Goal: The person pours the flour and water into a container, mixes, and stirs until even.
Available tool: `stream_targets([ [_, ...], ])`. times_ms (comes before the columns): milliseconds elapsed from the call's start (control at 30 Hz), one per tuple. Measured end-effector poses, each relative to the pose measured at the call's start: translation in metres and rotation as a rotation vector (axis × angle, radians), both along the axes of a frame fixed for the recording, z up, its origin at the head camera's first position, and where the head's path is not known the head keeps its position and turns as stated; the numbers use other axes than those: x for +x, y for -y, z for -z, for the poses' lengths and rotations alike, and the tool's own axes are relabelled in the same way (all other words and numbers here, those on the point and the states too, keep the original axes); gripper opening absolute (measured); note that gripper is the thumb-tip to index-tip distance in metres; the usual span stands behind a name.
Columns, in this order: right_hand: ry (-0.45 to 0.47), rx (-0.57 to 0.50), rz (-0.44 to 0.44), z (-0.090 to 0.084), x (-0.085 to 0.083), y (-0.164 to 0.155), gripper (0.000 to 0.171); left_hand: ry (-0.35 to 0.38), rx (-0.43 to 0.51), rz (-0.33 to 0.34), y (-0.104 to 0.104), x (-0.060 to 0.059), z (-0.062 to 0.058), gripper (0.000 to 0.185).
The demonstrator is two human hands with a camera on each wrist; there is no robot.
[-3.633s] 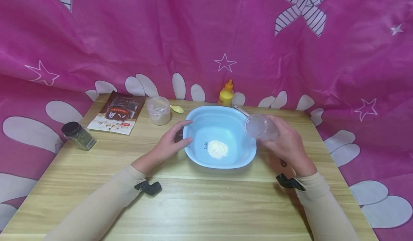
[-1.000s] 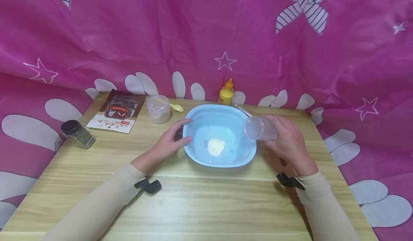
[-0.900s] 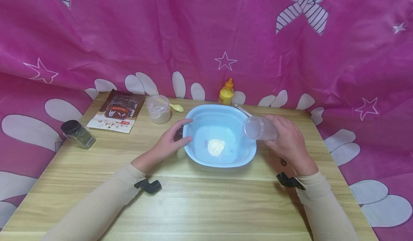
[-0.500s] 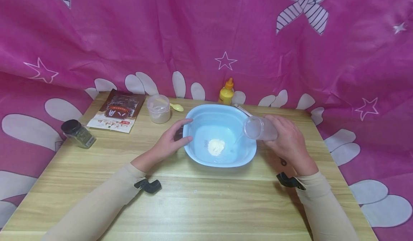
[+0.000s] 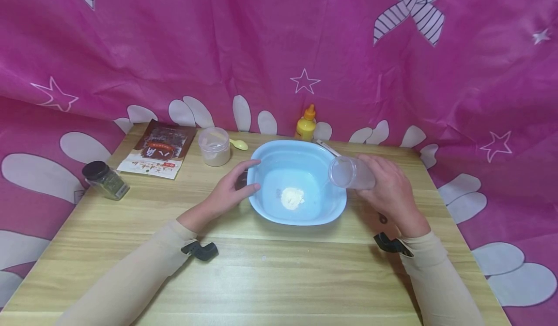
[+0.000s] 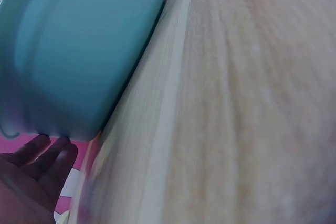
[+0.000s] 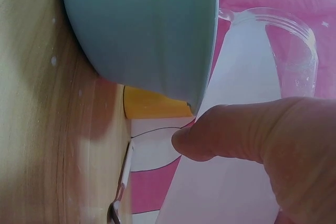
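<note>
A light blue plastic basin [image 5: 296, 223] stands mid-table with a mound of white powder [image 5: 292, 198] and some clear liquid on its bottom. My left hand [image 5: 226, 190] holds the basin's left side, thumb and forefinger over the rim. In the left wrist view its other fingers [image 6: 44, 163] reach the outer wall. My right hand [image 5: 390, 188] grips a clear plastic cup [image 5: 350, 173], tipped with its mouth over the basin's right rim. A thin stream of liquid [image 7: 226, 14] runs from its lip in the right wrist view. The thumb [image 7: 220, 132] lies along the cup's side.
Behind the basin stands a yellow squeeze bottle [image 5: 306, 125], with a thin white-handled item [image 5: 328, 147] beside it. To the left are a tub of pale powder [image 5: 214, 149], a yellow spoon [image 5: 239, 145], a brown-and-white packet [image 5: 159, 149] and a black-lidded jar [image 5: 106, 180].
Since the earliest frame, the cup has tipped a little further left and liquid has spread around the powder in the basin. The left hand stays at the rim.
</note>
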State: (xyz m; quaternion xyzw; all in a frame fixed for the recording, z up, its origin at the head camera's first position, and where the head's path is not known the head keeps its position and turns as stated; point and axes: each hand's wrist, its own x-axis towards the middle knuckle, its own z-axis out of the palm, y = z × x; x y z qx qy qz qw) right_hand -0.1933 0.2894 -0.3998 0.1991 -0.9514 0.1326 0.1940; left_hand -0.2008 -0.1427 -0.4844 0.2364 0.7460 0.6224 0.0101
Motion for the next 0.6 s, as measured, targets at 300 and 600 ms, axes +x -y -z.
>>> stream_targets([
  [300, -0.022, -0.005, -0.011, 0.001, 0.0, -0.0016, 0.083, 0.001, -0.013, -0.003, 0.0007, -0.0011, 0.0011, 0.064],
  [600, 0.006, -0.03, -0.006, -0.0008, 0.0009, -0.0014, 0.085, 0.0, -0.002, 0.002, 0.0008, -0.0009, 0.0021, 0.064],
])
